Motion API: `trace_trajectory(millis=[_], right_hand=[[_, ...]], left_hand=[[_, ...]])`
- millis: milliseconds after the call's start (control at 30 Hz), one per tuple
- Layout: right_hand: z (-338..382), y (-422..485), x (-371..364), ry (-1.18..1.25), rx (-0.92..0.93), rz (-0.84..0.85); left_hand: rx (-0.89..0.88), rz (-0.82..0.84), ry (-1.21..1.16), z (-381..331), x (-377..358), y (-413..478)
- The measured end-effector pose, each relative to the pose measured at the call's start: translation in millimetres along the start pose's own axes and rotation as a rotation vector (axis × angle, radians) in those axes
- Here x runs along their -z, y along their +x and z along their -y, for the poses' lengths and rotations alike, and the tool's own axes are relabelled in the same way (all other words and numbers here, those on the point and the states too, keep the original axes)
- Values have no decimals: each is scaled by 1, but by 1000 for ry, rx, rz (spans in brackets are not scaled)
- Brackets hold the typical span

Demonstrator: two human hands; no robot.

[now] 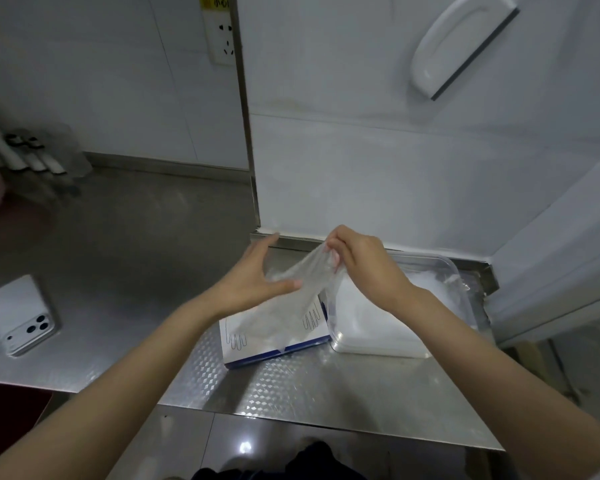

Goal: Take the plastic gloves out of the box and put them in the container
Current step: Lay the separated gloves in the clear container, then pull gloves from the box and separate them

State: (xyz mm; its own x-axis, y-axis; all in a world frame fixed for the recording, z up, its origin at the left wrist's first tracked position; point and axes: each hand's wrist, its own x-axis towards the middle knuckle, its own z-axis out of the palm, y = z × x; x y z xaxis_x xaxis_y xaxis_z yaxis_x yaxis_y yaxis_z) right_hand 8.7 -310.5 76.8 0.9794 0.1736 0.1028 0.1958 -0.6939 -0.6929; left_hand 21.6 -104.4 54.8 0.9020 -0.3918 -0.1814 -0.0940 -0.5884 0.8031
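One bunch of plastic gloves (305, 296) is out of the box (243, 344) but not yet in the container (455, 271), so I judge this handful about halfway through its trip. My right hand (368, 268) pinches the upper end of the clear film with curled fingertips, holding it up above the table (309, 386). My left hand (253, 275) is spread, fingers straight, with the thumb lying against the film lower down. The bunch's bottom end trails down to the box top. The container sits just right of the box, touching or nearly so, and already holds a white heap that looks like gloves, though I cannot be sure. How many remain inside the box is hidden from me. What's left is to carry this bunch right and lay it in.
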Motion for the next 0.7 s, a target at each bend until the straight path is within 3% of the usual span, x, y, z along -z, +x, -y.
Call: trace_trajectory(millis=[133, 267, 367, 467, 567, 700], right_hand=[[8, -9, 8, 121, 51, 58], [-1, -14, 19, 547, -122, 37], [-22, -25, 29, 383, -158, 260], [-43, -37, 36, 330, -191, 333], [-64, -46, 41, 588, -273, 243], [-78, -52, 45, 849, -358, 13]], left_hand=[[-157, 76, -9, -36, -8, 11], [-119, -10, -207, -41, -15, 19], [-95, -9, -354, -49, -20, 20], [-67, 27, -496, -62, -32, 21], [-26, -51, -556, -70, -46, 27], [42, -210, -388, -68, -64, 37]])
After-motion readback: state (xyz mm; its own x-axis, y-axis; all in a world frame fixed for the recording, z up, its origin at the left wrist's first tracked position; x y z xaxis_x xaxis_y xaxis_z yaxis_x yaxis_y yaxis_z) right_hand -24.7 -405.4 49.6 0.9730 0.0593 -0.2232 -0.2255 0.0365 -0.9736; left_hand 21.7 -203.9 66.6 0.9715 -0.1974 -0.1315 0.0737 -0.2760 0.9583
